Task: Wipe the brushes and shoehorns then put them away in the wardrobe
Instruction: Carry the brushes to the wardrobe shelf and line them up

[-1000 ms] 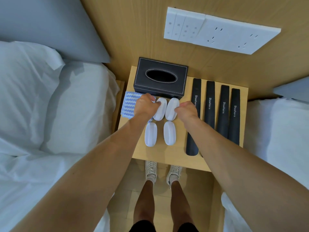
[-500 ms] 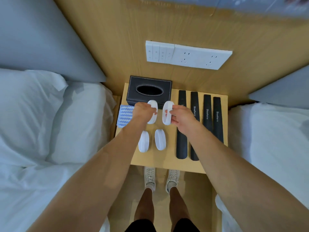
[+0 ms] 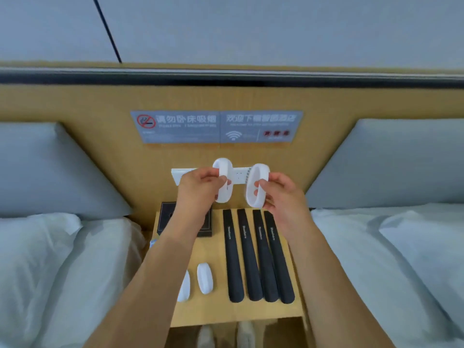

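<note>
Two white brushes are up off the tabletop [image 3: 251, 312]: my left hand [image 3: 200, 188] pinches one brush [image 3: 224, 179], my right hand [image 3: 278, 194] the other brush [image 3: 256, 188]. Wiping looks next; that needs a free grip for the cloth at 7 o'clock.

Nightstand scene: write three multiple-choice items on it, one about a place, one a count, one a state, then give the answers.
1. Where do the shoehorns lie?
A. on the bed
B. on the nightstand
C. on the floor

2. How many shoehorns are there?
A. two
B. four
C. six

3. What is the left hand doing?
A. holding a white brush
B. resting flat
C. holding a shoehorn

Answers: 1 B, they lie side by side on its top. 2 B, four black strips show. 3 A, its fingers grip a brush raised above the top, as the right hand does another.
</note>
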`<state>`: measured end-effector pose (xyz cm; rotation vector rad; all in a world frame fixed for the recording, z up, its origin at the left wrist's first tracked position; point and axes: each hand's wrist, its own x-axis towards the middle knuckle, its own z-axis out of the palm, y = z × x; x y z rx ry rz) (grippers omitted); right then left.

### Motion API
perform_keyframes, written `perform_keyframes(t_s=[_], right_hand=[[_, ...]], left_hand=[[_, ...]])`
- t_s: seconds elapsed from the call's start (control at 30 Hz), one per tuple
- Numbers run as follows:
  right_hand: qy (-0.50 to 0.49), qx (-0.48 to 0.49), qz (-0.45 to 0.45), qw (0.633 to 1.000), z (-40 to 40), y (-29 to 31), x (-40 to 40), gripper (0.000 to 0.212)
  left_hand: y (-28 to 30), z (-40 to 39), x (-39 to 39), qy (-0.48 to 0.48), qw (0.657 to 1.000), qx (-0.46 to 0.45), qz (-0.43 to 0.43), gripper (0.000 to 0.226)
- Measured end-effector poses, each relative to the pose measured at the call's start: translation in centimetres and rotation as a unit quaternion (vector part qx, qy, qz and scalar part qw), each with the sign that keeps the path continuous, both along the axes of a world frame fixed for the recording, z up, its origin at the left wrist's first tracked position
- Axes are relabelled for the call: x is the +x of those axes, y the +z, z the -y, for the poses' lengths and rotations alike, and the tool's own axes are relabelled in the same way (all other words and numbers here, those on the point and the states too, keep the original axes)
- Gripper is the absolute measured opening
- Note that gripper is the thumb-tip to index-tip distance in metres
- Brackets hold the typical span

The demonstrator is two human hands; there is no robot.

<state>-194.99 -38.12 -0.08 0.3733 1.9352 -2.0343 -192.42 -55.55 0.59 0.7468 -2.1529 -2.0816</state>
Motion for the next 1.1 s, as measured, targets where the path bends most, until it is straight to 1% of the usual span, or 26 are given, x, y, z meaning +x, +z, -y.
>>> perform_keyframes(t_s=[0.13,0.23,0.43,0.6,0.73,0.93,1.1], right_hand=[[-0.02,-0.026,-0.093,0.995,-3.0,4.4,0.2,0.016],[-0.03,-0.024,-0.157,0.987,-4.4,7.1,0.3,0.016],[-0.042,-0.006,-0.235,0.971,-7.1,10.7,0.7,0.017],[-0.069,-0.007,-0.259,0.963,-8.8,12.3,1.6,0.02],[-0.108,0.019,-0.269,0.957,-9.5,12.7,2.9,0.019],[-0.184,0.064,-0.281,0.94,-9.7,12.5,5.9,0.019],[-0.278,0.075,-0.266,0.92,-8.7,11.5,9.9,0.019]], left_hand=[[5.3,-2.6,0.3,-0.023,0.997,0.028,-0.072,0.019],[8.2,-4.4,0.4,-0.051,0.991,-0.007,-0.124,0.018],[11.8,-8.2,0.2,-0.083,0.978,-0.035,-0.19,0.013],[13.1,-9.8,-0.2,-0.118,0.969,-0.051,-0.212,0.013],[13.4,-10.5,-0.4,-0.155,0.961,-0.043,-0.223,0.013],[13.6,-11.2,0.2,-0.237,0.945,-0.011,-0.224,0.014],[13.0,-10.9,1.8,-0.309,0.926,0.017,-0.215,0.012]])
